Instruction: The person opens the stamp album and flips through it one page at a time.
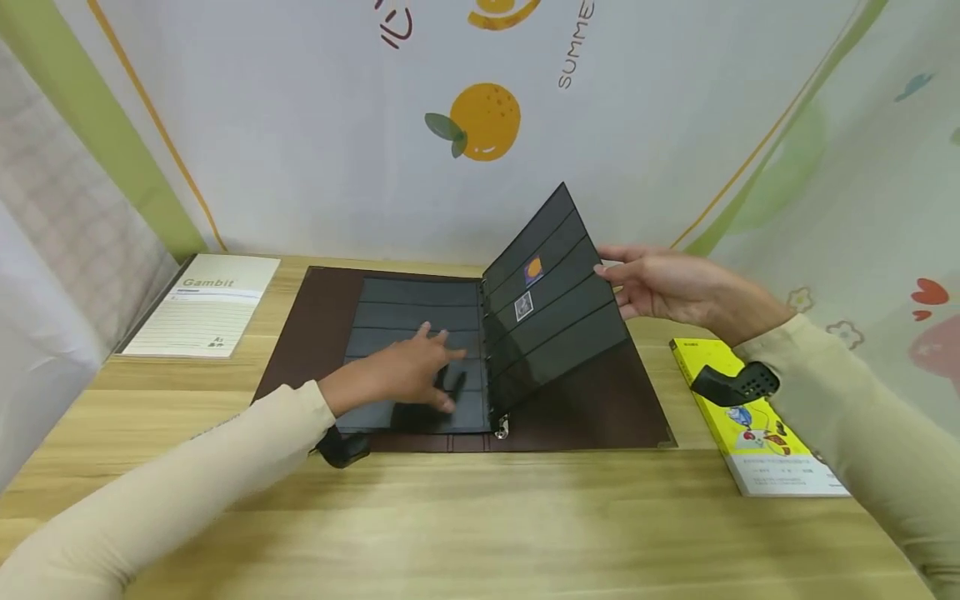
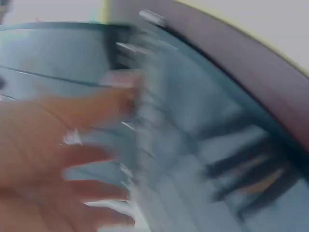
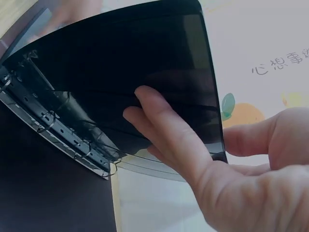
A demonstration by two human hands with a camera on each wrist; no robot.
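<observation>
A brown ring binder (image 1: 307,312), a stamp album by its look, lies open on the table with black strip-pocket pages. My right hand (image 1: 660,287) pinches the outer edge of a raised black page (image 1: 558,333), thumb on one face and fingers on the other. Two small stamps show on that page: an orange-and-purple one (image 1: 533,271) and a grey one (image 1: 523,306). Over the flat left page (image 1: 405,292) is my left hand (image 1: 408,367), fingers spread and holding nothing; whether it touches the page I cannot tell. Metal rings (image 3: 46,123) run along the spine in the right wrist view.
A notepad (image 1: 210,312) marked "Gambit" lies at the table's back left. To the binder's right is a yellow book (image 1: 705,358), partly covered by my right forearm. A white printed curtain (image 1: 337,167) hangs behind the wooden table (image 1: 480,525).
</observation>
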